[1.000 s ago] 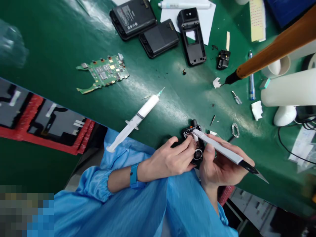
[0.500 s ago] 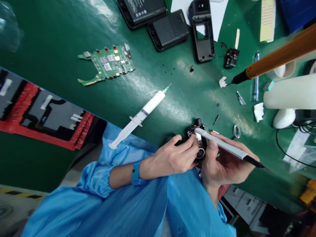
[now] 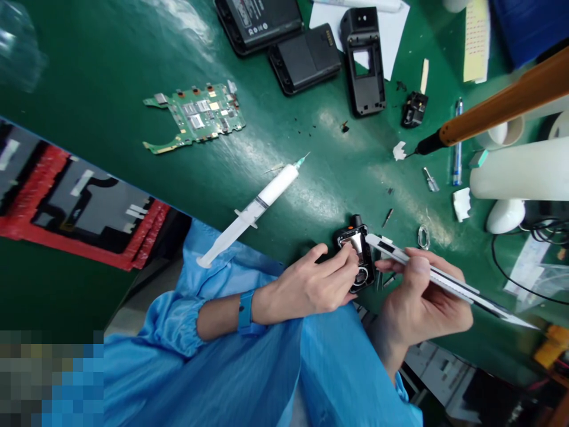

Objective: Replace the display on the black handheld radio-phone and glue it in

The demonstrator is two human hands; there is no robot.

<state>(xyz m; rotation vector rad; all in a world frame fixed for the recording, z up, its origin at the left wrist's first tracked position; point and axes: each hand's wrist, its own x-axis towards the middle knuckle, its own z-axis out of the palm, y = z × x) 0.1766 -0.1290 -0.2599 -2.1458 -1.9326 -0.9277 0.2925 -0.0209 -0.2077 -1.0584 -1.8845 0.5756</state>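
Note:
My left hand (image 3: pixel 311 287) is closed around a small black module (image 3: pixel 357 252) with a metal plate and a round lens, held at the near edge of the green bench (image 3: pixel 111 71). My right hand (image 3: pixel 422 302) grips a long white flat tool with a dark pointed end (image 3: pixel 444 279). The tool's white tip lies just right of the module, apart from its top face. Both arms wear blue sleeves, and a blue band circles my left wrist.
A white syringe (image 3: pixel 255 207) lies left of my hands. Farther back lie a green circuit board (image 3: pixel 195 115), black housings (image 3: pixel 306 56), a black frame (image 3: pixel 364 59) on white paper, a small black part (image 3: pixel 413 110), a pen (image 3: pixel 457 142), screws, and an orange-handled tool (image 3: pixel 498 110).
My right hand has drawn the white tool to the right, off the top of the module. The left hand keeps hold of the module.

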